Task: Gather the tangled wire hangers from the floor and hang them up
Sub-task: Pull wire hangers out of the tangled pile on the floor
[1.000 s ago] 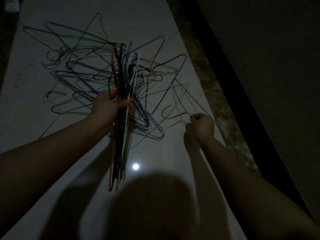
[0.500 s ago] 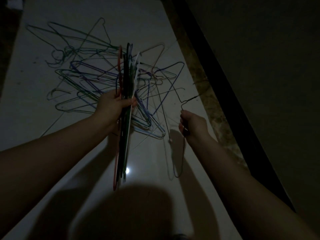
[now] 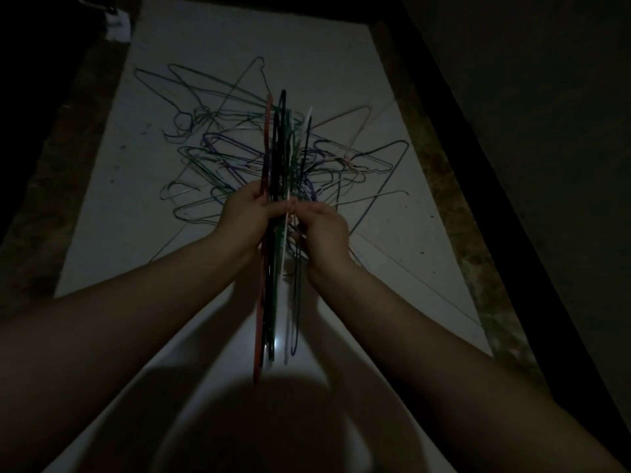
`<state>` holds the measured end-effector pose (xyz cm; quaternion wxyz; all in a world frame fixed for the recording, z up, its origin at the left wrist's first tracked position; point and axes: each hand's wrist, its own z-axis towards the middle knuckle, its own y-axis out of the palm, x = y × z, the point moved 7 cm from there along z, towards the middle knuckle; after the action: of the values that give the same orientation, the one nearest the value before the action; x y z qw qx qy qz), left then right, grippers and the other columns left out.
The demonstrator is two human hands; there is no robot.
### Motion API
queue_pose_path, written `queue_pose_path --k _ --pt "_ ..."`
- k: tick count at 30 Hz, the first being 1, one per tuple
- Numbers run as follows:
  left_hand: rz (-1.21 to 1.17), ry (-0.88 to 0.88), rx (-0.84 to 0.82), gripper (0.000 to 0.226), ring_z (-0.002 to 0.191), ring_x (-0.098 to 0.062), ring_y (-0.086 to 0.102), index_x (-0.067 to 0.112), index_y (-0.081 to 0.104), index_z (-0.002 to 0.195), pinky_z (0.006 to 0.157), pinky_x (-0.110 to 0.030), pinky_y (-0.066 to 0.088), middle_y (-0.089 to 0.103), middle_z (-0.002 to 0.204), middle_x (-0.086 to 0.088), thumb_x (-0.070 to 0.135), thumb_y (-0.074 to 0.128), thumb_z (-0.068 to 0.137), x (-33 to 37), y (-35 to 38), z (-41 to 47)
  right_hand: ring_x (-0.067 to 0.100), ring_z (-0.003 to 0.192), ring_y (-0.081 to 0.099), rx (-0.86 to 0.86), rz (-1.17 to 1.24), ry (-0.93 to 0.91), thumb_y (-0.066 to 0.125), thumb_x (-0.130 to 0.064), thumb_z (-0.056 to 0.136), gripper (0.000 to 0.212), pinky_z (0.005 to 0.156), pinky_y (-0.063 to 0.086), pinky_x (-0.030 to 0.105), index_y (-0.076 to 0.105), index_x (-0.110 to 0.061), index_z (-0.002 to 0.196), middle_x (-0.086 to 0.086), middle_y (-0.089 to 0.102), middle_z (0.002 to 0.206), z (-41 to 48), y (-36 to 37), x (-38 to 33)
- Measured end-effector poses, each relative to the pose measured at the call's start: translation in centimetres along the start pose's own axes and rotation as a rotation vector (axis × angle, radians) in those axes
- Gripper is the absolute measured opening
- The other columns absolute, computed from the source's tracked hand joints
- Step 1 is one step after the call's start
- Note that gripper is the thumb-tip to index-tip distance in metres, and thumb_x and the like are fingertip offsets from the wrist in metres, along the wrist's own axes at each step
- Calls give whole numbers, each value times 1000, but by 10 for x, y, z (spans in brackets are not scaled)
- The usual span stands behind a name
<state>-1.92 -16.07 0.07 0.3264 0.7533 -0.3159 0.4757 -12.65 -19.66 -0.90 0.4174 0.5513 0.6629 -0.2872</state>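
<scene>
Update: right hand [image 3: 321, 230] was out at 3 o'clock half a second ago, lifting a single dark hanger [image 3: 298, 312] off the floor [image 3: 239, 35]. Now it's in against the bundle [image 3: 277, 148], on its 3 o'clock side.

Left hand [image 3: 247, 216] is at 9 o'clock, fingers wrapped round the bundle mid-length and holding it upright, same grip as before. Right fingers are curled, pinching the dark hanger in beside the others. Exact contact is hard to see in this light.

My read: one more hanger merged into the stack. The bundle is in the air between the two hands; can't make out the hooks.

The rest of the tangle [image 3: 218, 158] lies on the floor at 12 o'clock from the hands, many wires, overlapping. So gathering is partway. Nothing hung yet, no rail in view. The next pull will likely snag, since the loose ones cross each other.
</scene>
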Motion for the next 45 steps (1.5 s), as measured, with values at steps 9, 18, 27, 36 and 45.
queue_pose_path --k 9,18,27,36,45 --pt "34 -12 25 30 100 -25 64 12 58 105 89 -35 51 67 106 -9 -8 58 83 -5 -22 3 6 65 54 42 -19 -176 58 -5 90 8 65 46 17 65 -1 89 -3 58 72 -2 19 1" --pt "7 -22 5 36 111 -25 59 4 52 122 99 -38 46 62 116 -12 -8 52 88 -13 -31 9 20 97 63 48 -256 -349 59 -19 91 17 91 50 41 72 -14 101 8 68 103 12 30 6" --pt "144 -6 50 45 97 -25 61 2 51 120 86 -35 53 62 106 -13 -12 61 79 -12 -44 15 16 91 62 -121 -259 -340 58 -10 91 16 87 48 27 71 -7 100 8 68 99 43 30 19" --pt "103 -41 152 29 84 -20 63 6 57 103 71 -20 57 60 98 -14 -15 56 82 -14 -77 14 17 85 55 133 -406 -58 48 -11 96 27 75 46 24 59 -8 121 9 62 106 97 -34 78" --pt "76 -37 177 30 78 -20 66 11 56 87 74 -28 57 60 84 -10 -19 54 81 -17 -88 14 15 59 47 -73 -374 166 32 0 100 39 36 37 15 39 -8 138 9 52 80 121 -4 78"
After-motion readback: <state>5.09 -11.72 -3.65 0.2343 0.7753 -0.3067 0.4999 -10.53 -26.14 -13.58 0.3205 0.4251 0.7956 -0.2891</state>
